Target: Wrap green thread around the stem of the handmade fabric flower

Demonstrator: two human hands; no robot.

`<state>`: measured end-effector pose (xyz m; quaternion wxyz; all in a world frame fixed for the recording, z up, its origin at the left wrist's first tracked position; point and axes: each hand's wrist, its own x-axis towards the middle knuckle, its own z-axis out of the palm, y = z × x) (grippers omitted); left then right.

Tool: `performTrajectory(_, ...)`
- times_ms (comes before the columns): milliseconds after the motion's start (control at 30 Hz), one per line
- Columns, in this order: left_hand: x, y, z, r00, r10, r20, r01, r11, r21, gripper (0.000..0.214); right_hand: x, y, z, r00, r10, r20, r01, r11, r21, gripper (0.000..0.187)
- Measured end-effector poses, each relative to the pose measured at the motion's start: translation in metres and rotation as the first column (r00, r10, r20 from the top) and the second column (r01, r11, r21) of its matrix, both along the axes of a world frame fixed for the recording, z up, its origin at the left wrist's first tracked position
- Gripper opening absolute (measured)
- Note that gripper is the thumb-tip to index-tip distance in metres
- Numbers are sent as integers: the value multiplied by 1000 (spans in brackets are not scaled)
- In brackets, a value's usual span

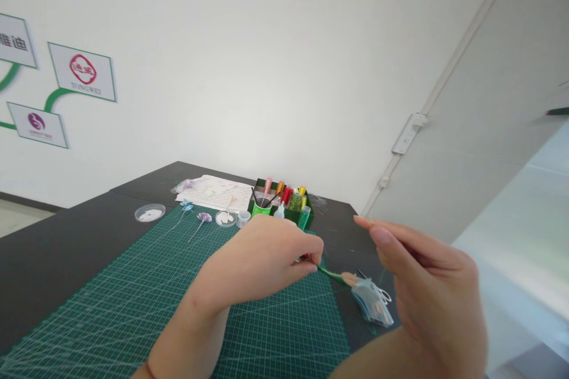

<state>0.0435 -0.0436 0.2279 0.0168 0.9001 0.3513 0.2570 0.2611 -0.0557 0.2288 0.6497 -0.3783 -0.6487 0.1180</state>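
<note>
My left hand [267, 260] is closed in a pinch on a thin green stem [331, 274] above the green cutting mat [133, 308]. The stem ends in a small pale blue flower-like piece [372, 302] near the mat's right edge. My right hand [427, 284] hovers close to the camera at the right, fingers stretched out and together, pointing left, holding nothing that I can see.
A green box [280, 204] of pens, bottles and tools stands at the mat's far end. Beside it lie a small white cup [243, 218], two shallow round dishes [150, 212], small finished flowers on stems [203, 218] and a printed sheet [216, 192]. The black table [53, 249] meets a white wall.
</note>
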Motion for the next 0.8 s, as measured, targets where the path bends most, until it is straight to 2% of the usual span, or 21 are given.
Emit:
performTrajectory(133,0,-1,0,999,-44,5,44,999,-12,9,2,6,1,999,15,-45,-16,999,-39,9)
performTrajectory(333,0,-4,4,993,-117,32,117,993,-27,8,7,12,-2,998,-45,-52,40,993,-107,13)
performTrajectory(500,-2,-10,5,977,-177,117,171,984,55,5,10,18,-4,993,-115,-13,113,986,-125,23)
performTrajectory(800,-5,-15,6,926,-256,276,200,956,217,6,11,24,-5,994,-111,-7,109,985,-135,29)
